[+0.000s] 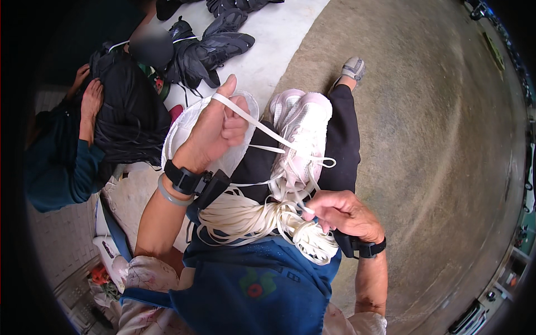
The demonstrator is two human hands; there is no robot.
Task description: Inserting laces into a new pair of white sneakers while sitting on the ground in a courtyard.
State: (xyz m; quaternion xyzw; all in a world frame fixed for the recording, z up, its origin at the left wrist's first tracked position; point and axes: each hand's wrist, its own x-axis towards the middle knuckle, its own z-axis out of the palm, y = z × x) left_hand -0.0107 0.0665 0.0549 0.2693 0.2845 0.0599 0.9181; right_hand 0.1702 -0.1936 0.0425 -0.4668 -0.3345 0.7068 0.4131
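A pair of pale pink-white sneakers [301, 134] lies on my lap, toes pointing away from me. My left hand [220, 125] is closed in a fist with the thumb up, and a white shoelace [251, 118] runs taut from it to the sneakers. Close to the heel end, my right hand [343, 213] pinches a lace between thumb and fingers. A thick bundle of cream-white laces [245, 215] rests across my blue apron [234, 273], just under the sneakers. Behind my left hand is a white round thing [181, 125], partly hidden by my wrist.
At the left, another person's hands [92, 103] rest by a large bundle of black laces [131, 123]. Several black sneakers [215, 47] lie on a white surface [279, 39] ahead. Brown floor [424, 139] stretches to the right, with my shoe [353, 68] on it.
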